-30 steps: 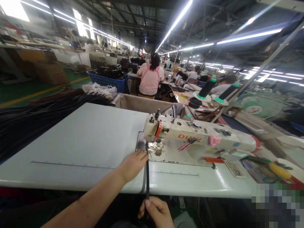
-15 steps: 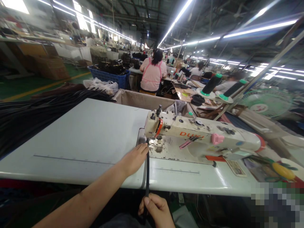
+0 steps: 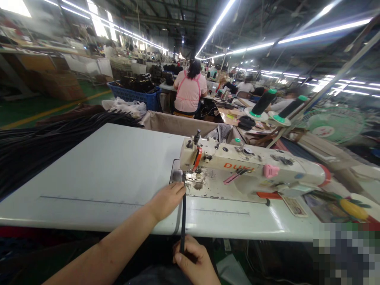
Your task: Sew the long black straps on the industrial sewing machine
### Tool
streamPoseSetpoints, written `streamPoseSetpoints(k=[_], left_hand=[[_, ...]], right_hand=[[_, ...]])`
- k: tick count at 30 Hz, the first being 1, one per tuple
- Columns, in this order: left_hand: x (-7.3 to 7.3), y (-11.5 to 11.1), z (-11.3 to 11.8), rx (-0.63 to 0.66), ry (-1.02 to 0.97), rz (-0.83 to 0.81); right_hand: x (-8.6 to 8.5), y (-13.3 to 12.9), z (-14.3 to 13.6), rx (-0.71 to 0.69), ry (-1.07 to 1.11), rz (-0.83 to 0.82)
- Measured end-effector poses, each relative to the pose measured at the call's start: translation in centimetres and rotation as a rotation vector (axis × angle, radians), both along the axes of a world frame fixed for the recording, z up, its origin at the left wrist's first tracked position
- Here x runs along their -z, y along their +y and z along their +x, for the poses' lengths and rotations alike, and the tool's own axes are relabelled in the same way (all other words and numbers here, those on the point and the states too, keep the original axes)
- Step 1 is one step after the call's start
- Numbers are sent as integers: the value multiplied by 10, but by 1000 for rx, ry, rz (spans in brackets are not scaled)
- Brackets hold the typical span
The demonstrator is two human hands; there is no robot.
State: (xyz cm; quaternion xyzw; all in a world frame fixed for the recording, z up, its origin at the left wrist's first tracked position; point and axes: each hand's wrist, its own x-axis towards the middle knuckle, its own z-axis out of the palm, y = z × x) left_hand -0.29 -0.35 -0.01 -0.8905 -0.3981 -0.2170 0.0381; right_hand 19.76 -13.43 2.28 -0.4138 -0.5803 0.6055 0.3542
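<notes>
A narrow black strip (image 3: 183, 213) runs from the needle area of a white sewing machine (image 3: 219, 158) down over the front edge of the pale table (image 3: 118, 158). Just in front of the presser foot, my left hand (image 3: 169, 200) lies with its fingers together on the strip, at the strip's upper end. Below the table edge my right hand (image 3: 194, 257) pinches the lower part of the strip between thumb and fingers. The strip's far end under the machine is hidden.
Many black strips (image 3: 59, 138) are heaped along the table's left side. Behind stand a cloth-lined bin (image 3: 178, 123), a blue basket (image 3: 133, 95) and a seated person in pink (image 3: 190, 91). Thread cones (image 3: 263, 103) and a green fan (image 3: 329, 124) are at the right.
My left hand has come slightly down, away from the needle area. The fingers of my right hand have shifted on the strip, with the thumb now lower. The whole view has moved slightly.
</notes>
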Motion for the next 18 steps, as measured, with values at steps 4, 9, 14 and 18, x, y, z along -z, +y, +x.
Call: streamPoseSetpoints(k=[4, 9, 14, 18], left_hand=[[1, 1, 0, 13, -15, -11], [7, 3, 0, 10, -24, -19], [7, 3, 1, -2, -9, -26], [6, 2, 1, -5, -1, -35]], right_hand=[[4, 2, 0, 121, -55, -41], [8, 0, -4, 197, 64, -266], [8, -2, -4, 186, 68, -223], [4, -4, -2, 152, 83, -219]])
